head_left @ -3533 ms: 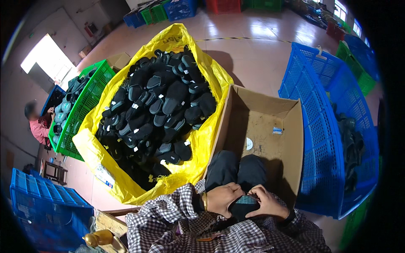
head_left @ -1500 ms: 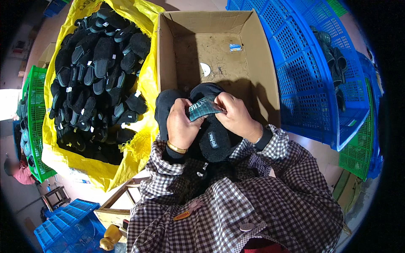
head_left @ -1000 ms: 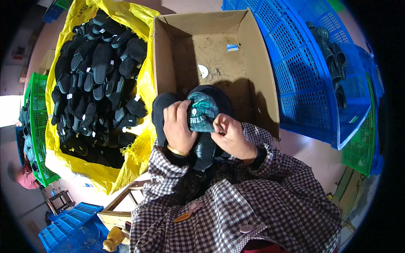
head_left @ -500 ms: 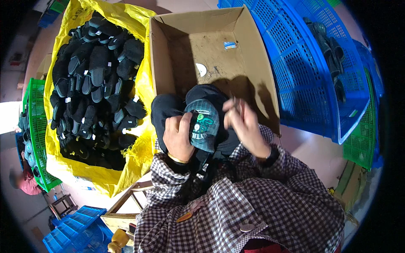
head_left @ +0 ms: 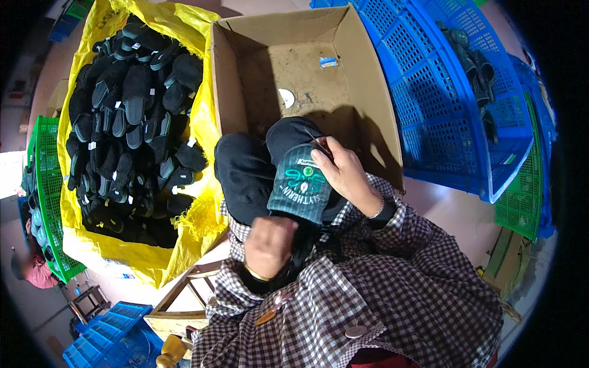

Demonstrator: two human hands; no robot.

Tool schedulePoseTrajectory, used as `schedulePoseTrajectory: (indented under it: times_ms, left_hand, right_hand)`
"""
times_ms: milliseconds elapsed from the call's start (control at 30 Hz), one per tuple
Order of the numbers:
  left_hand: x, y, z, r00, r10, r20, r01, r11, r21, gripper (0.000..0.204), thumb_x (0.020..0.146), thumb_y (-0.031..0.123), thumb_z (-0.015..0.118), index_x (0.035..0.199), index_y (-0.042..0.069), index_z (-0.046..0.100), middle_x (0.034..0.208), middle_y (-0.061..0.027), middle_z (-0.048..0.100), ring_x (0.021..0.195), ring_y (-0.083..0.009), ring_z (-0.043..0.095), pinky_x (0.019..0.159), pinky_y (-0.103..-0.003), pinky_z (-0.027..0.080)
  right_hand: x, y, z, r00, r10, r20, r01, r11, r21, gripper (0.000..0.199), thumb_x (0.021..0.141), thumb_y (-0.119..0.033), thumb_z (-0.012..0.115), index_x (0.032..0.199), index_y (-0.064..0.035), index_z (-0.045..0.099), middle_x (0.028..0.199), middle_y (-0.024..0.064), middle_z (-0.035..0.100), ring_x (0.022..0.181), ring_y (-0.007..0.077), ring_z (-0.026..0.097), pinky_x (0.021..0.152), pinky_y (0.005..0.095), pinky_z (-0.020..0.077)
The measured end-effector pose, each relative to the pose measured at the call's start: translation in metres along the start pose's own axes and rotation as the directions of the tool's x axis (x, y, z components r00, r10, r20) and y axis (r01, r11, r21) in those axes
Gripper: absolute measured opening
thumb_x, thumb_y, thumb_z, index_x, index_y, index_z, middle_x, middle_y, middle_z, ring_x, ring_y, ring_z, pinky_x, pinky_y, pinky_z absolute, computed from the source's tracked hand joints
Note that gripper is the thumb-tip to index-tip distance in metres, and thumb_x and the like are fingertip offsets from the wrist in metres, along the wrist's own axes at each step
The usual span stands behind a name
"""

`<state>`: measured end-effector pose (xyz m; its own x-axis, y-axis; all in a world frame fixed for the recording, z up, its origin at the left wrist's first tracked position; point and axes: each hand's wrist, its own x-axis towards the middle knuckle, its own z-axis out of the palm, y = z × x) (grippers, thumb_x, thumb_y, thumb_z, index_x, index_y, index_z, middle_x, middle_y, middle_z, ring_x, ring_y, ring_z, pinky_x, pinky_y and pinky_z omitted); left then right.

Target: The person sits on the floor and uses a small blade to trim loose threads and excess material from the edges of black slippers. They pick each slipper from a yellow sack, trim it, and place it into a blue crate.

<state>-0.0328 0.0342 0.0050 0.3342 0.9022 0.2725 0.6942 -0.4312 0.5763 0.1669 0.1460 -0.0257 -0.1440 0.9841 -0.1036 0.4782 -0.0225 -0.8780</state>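
Checked smock nearest, 2 dark-clad knees beyond it, at the near end of a cardboard carton. Dark green plaid slipper over the right knee, embroidered upper facing up.

Hands: right hand nearly closed, thumb and fingers pinched on the slipper's far right edge. Left hand loosely curled by the slipper's near edge, motion-blurred; cannot tell if it holds or touches anything.

In the carton: white disc left of middle, blue-and-white scrap toward the far right corner. Along its left edge, yellow sack heaped with black slippers. Off its right edge, tall blue crate bearing dark shoes.

Farther left, past the sack: green crate, person in pink behind its near corner.
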Motion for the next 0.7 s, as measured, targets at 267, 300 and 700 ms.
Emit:
schedulePoseTrajectory:
  times_ms: [267, 300, 700]
  left_hand:
    - [0.034, -0.028, 0.056, 0.958, 0.077, 0.277, -0.072, 0.997, -0.028, 0.048, 0.092, 0.010, 0.039, 0.139, 0.001, 0.039, 0.143, -0.0180, 0.039, 0.133, -0.0326, 0.037, 0.112, -0.041, 0.028]
    - [0.041, -0.028, 0.061, 0.959, 0.095, 0.268, -0.100, 0.995, 0.003, 0.047, 0.095, 0.012, 0.036, 0.141, 0.002, 0.036, 0.145, -0.0168, 0.037, 0.133, -0.0299, 0.036, 0.113, -0.040, 0.027]
    - [0.038, -0.027, 0.082, 0.990, -0.061, 0.126, 0.059, 0.998, 0.017, 0.048, 0.092, 0.022, 0.045, 0.137, 0.004, 0.043, 0.138, -0.0182, 0.044, 0.127, -0.0351, 0.042, 0.109, -0.048, 0.030]
  right_hand:
    - [0.004, 0.005, 0.000, 0.993, -0.020, 0.117, 0.003, 0.990, 0.142, 0.042, 0.101, -0.035, 0.043, 0.109, 0.0046, 0.056, 0.072, 0.0107, 0.054, 0.068, 0.0138, 0.049, 0.067, 0.0307, 0.0443]
    - [0.004, 0.006, 0.001, 0.993, -0.020, 0.117, 0.003, 0.989, 0.145, 0.042, 0.101, -0.035, 0.042, 0.107, 0.0045, 0.056, 0.071, 0.0098, 0.053, 0.068, 0.0135, 0.048, 0.066, 0.0304, 0.0439]
    - [0.002, 0.013, 0.024, 0.998, 0.025, -0.055, -0.014, 0.980, 0.198, 0.038, 0.098, -0.036, 0.047, 0.100, 0.0001, 0.057, 0.078, 0.0210, 0.063, 0.073, 0.0344, 0.065, 0.062, 0.0376, 0.0496]
